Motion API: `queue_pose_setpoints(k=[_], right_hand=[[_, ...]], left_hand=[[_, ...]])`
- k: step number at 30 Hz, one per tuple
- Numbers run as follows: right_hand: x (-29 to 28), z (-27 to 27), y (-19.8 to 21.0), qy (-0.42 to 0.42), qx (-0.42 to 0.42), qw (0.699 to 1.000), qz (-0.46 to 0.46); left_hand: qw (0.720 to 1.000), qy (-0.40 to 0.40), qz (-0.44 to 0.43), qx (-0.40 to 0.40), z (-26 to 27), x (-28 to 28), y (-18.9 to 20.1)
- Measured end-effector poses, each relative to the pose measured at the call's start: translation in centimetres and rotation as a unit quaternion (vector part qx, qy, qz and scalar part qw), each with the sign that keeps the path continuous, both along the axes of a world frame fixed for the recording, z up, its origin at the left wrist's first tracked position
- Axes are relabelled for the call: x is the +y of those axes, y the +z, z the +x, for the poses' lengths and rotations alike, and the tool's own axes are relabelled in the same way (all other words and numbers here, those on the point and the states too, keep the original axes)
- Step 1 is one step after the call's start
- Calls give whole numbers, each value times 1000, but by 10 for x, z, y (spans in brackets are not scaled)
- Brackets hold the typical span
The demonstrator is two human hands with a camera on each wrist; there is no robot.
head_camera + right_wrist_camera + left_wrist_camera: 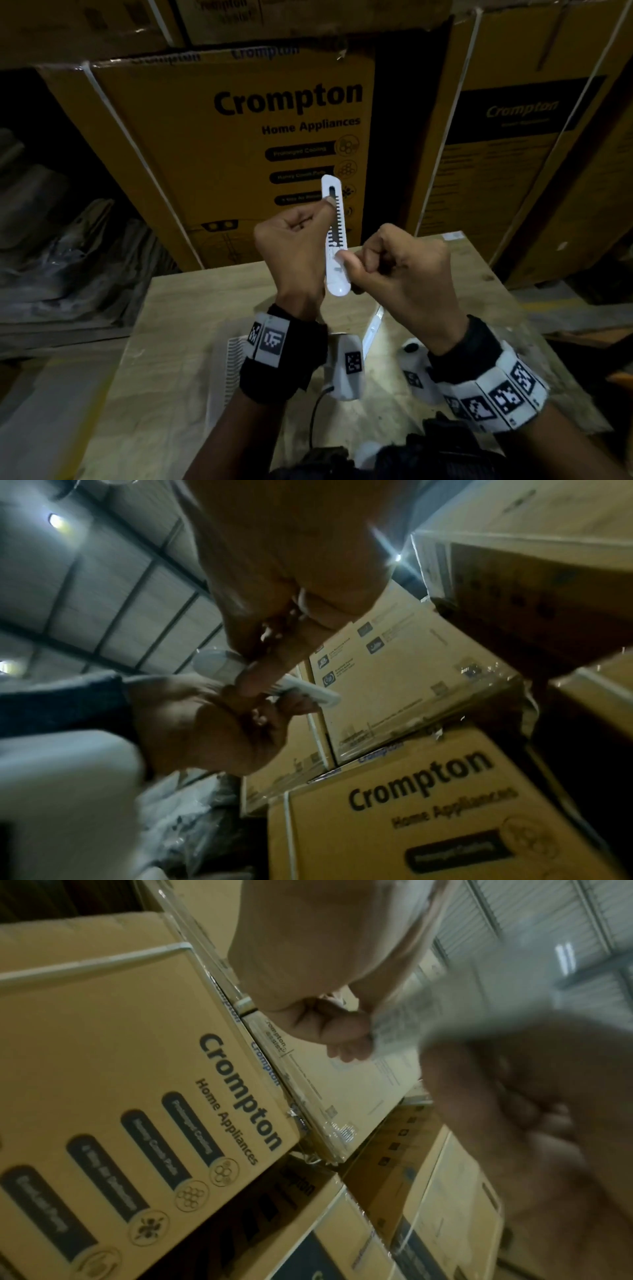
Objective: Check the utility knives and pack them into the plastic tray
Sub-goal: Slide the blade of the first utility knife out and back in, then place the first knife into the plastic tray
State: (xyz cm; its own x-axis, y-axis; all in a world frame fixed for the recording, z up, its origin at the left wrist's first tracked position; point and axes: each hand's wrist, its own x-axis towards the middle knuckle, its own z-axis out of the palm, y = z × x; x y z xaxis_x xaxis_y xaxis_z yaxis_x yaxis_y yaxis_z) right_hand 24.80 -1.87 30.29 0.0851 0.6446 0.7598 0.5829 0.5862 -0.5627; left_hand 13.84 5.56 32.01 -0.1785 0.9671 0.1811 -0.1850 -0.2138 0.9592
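Note:
I hold a white utility knife point(336, 240) upright above the wooden table point(178, 342), one hand on each side. My left hand point(301, 229) grips its upper half, with the thumb pressed near the top slot. My right hand point(376, 263) pinches the lower half, its thumb lying on the slider area. No blade shows past the tip. In the right wrist view the knife point(308, 691) runs between both sets of curled fingers. It is only a grey blur point(394, 1023) in the left wrist view. A white slotted plastic tray point(227, 363) lies on the table, partly hidden behind my left wrist.
Stacked Crompton cardboard boxes point(239, 144) stand right behind the table's far edge. Crumpled plastic sheeting point(61, 246) fills the dark space at the left. A white strip point(373, 329) and clear plastic point(513, 332) lie on the table under my right arm.

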Motion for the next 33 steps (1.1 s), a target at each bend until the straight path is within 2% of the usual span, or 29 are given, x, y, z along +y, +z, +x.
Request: queue_pose_setpoints(k=[2, 4, 6, 9, 12, 14, 18, 23, 26, 28, 30, 33], right_hand=[[-3, 1, 4, 48, 119, 989, -78], [-7, 6, 8, 109, 237, 948, -182], [-11, 14, 6, 155, 289, 905, -270], [-11, 20, -10, 188, 290, 863, -368], [-6, 22, -34, 224, 299, 816, -441], [-1, 22, -49, 248, 287, 793, -477], [5, 13, -74, 258, 283, 764, -520], [15, -6, -107, 209, 321, 734, -560], [21, -27, -131, 192, 297, 736, -577], [28, -49, -150, 175, 293, 726, -597], [35, -74, -165, 156, 285, 706, -629], [46, -115, -189, 146, 259, 697, -653]], left_hand=[[1000, 25, 10, -16, 2, -4, 0], [998, 54, 26, -17, -2, -6, -4], [996, 76, 39, -15, -5, -12, -13], [991, 115, 69, 3, -7, -26, -33], [983, 155, 50, 80, -13, -38, -60], [980, 145, 19, 135, -22, -45, -81], [979, 99, -47, 170, -51, -62, -115], [935, 122, -111, 315, -114, -61, -175], [878, 137, -152, 433, -164, -57, -220], [834, 136, -204, 493, -195, -55, -247], [811, 128, -252, 511, -225, -52, -269], [803, 94, -301, 507, -262, -49, -295]])
